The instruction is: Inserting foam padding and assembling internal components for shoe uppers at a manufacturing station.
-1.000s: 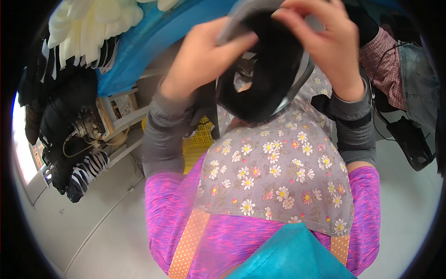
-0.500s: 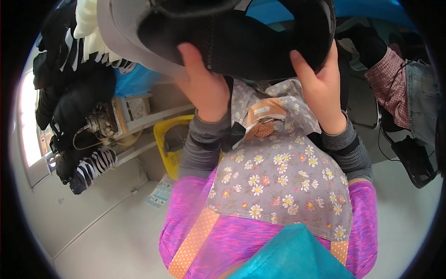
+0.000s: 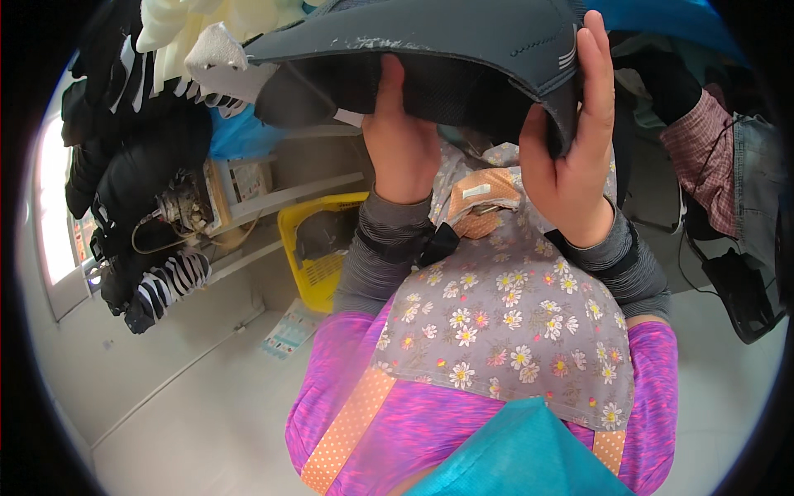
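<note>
Both hands hold up a dark grey and black stitched piece (image 3: 430,41), which looks like a shoe upper, at the top of the view. Its smooth outer side faces me, with whitish marks along the lower edge and short pale stripes near the right end. A light grey fabric end (image 3: 219,62) sticks out at its left. My left hand (image 3: 401,153) grips it from below, thumb up against the dark inner side; its other fingers are hidden. My right hand (image 3: 579,157) pinches the right end, thumb on the near side and fingers stretched up along the outer edge.
Black and striped pieces (image 3: 153,157) hang in bunches at the left, with cream ones (image 3: 182,33) above. A yellow basket (image 3: 314,281) stands below a metal-framed bench (image 3: 281,194) with a machine (image 3: 186,207). At the right, another person's checked sleeve (image 3: 703,157) shows.
The piece has been turned so its outer side shows instead of its black inside. My left hand has shifted right and its thumb now points upward; the right hand still holds the right end.
</note>
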Motion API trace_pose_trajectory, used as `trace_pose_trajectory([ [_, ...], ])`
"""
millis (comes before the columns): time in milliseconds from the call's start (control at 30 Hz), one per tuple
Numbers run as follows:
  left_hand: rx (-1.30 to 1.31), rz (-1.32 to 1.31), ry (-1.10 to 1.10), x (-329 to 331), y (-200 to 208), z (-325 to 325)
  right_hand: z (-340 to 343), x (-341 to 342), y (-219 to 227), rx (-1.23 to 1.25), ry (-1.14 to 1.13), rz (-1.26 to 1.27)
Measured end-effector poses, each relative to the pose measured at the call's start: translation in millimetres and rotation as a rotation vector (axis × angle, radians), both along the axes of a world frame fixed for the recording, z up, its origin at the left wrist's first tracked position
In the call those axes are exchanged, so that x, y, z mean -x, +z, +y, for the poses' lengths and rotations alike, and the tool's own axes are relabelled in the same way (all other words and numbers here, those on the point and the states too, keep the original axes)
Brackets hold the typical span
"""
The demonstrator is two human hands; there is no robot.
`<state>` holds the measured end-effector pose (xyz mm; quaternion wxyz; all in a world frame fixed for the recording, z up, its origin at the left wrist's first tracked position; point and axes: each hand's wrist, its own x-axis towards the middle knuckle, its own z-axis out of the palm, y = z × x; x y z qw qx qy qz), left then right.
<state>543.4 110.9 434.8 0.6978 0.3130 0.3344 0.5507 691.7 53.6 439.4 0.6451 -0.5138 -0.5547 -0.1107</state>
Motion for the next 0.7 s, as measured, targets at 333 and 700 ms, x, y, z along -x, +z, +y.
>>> trace_pose_trajectory([
  [333,-0.081,0.165,-0.305,7,19,-13,-22,-36,13,0.215,0.239,0.144],
  [700,-0.026,0.713,-0.450,21,23,-40,-32,-38,-17,0.252,0.422,0.732],
])
